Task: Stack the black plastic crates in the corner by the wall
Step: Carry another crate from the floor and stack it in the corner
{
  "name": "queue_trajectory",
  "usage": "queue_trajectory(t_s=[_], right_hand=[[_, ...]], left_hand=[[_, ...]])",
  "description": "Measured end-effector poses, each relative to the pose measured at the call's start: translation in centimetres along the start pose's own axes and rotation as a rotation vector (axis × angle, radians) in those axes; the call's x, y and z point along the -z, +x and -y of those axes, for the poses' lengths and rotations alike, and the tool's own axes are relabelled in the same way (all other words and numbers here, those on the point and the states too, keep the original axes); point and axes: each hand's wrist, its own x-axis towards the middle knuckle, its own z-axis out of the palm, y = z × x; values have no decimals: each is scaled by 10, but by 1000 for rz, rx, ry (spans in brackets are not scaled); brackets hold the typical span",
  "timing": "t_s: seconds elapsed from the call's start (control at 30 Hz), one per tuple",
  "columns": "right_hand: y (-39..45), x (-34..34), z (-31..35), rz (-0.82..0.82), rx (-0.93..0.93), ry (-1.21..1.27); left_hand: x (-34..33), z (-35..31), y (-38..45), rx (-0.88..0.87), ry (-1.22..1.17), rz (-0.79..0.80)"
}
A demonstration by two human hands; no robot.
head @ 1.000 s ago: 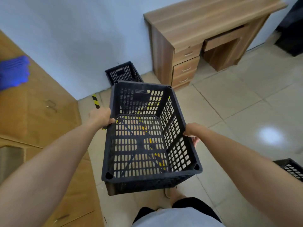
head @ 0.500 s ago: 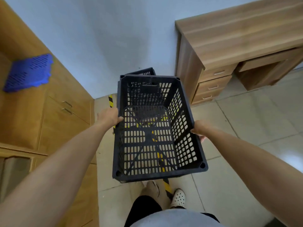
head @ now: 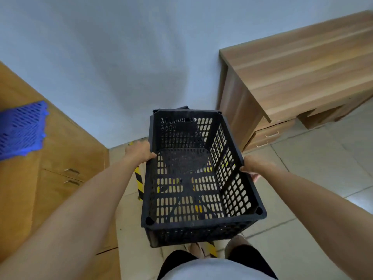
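while the black crate (head: 193,178) hangs in the air between both arms, the step in hand looks like the carry toward the corner, with the set-down not yet made. the left hand (head: 139,151) is wrapped over the left rim, fingers curled inside; the right hand (head: 255,166) clamps the right rim, fingertips tucked under its edge. a second crate (head: 182,108) sits on the floor against the wall (head: 121,57), just left of the desk (head: 302,77), and only a sliver of its rim peeks past the carried one. next, i judge, the held crate must be squared over that lower rim and lowered level. the lower crate's angle is hidden, and the striped floor tape (head: 138,178) runs out of sight beneath.
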Motion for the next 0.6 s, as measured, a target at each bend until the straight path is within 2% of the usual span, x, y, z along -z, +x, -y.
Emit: queue_trajectory(t_s=[0.33,0.53,0.6], right_hand=[[113,60,67,23,93,-142],[190,132,107,160,114,-161],[214,154,119,221,121,-152]], left_hand=[[41,17,113,80,-27,48],[75,11,182,177,-137,222],[84,7,205,209,-164,225]])
